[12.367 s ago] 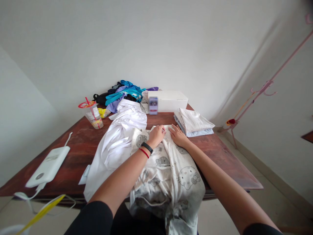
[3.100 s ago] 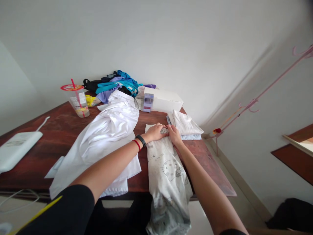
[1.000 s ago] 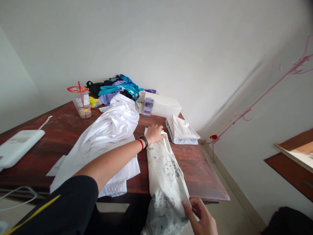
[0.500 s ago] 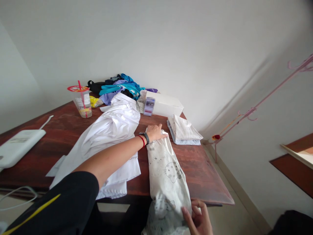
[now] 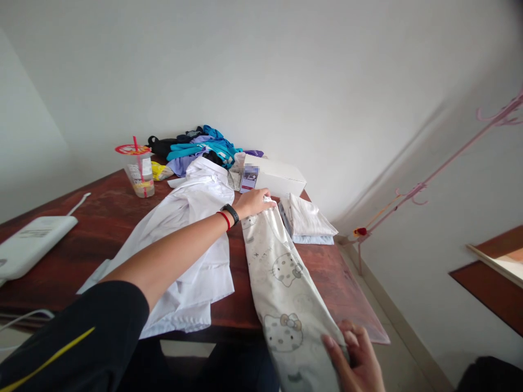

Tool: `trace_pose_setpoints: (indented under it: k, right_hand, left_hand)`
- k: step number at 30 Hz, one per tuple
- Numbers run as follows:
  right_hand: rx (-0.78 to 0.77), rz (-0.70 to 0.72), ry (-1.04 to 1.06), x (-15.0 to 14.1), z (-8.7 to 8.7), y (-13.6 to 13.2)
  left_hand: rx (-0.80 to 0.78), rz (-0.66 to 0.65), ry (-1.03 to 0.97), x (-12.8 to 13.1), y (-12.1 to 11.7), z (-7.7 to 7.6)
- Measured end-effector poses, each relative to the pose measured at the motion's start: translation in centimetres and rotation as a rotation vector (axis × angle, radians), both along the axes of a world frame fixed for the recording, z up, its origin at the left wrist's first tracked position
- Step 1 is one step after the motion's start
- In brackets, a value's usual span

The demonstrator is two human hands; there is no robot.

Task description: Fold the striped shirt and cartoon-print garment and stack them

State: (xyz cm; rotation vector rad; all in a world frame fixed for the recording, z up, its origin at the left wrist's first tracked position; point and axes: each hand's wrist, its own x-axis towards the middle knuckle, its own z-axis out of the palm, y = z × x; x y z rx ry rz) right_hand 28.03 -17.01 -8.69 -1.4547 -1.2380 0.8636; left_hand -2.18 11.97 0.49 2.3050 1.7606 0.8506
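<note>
A pale cloth garment [image 5: 286, 272] with grey cat-face prints stretches long and narrow between my hands; its exact kind is unclear. At its far end, my left hand [image 5: 254, 202] grips the gathered top edge, just above the table. My right hand [image 5: 354, 354] pinches the garment's right side at the near end, beyond the table's front edge. The lowest part of the cloth runs out of view. Left of it, under my left forearm, a white garment [image 5: 192, 218] lies loosely spread. A small folded stack of clothes [image 5: 310, 218] rests on the right.
The dark wooden table [image 5: 322, 277] stands against the wall. On it are a white box [image 5: 280, 177], a heap of blue and black clothes [image 5: 204, 147], a plastic cup with a straw [image 5: 141, 174] and a white device with a cable [image 5: 36, 239]. A pink rack [image 5: 449, 163] leans on the right.
My left hand has moved slightly farther away with the garment's top edge. My right hand has shifted right, and the cloth between them is flatter and more stretched, showing more of its print.
</note>
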Motion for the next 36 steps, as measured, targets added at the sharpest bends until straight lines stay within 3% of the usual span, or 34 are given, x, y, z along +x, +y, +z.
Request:
trace_pose_setpoints:
  k: [3,6,9,12,16,20,23,27,32,36]
  right_hand:
    - [0.049,0.077,-0.073,1.0,2.8,3.5]
    - [0.057,0.196,-0.248,1.4,4.2,8.3]
    - [0.063,0.274,-0.518,1.1,3.9,12.8]
    - [0.012,0.364,-0.691,-0.1,2.8,15.4]
    - [0.001,0.339,-0.793,-1.0,2.1,15.6]
    - [-0.049,0.329,-0.791,-0.2,2.6,14.4]
    - [-0.098,0.437,-0.651,0.8,3.1,13.5]
    - [-0.104,0.571,-0.314,1.4,3.9,12.5]
    - [-0.325,0.702,-0.046,1.1,5.4,11.9]
    - [-0.366,0.693,0.062,0.5,5.4,12.3]
  left_hand:
    - [0.015,0.102,-0.018,-1.6,1.0,1.1]
    - [-0.011,0.210,0.009,-3.7,1.9,1.4]
    - [-0.074,0.275,0.061,-6.1,2.4,0.4]
    - [-0.138,0.315,0.103,-8.1,2.4,-1.8]
    - [-0.184,0.347,0.108,-9.6,2.1,-4.6]
    - [-0.170,0.358,0.088,-10.0,2.4,-5.3]
    - [-0.144,0.372,0.070,-10.4,2.9,-4.4]
    - [-0.080,0.398,0.080,-11.7,3.1,-1.9]
    - [-0.045,0.446,0.190,-13.6,2.2,0.9]
    - [0.013,0.458,0.245,-10.8,-0.3,1.4]
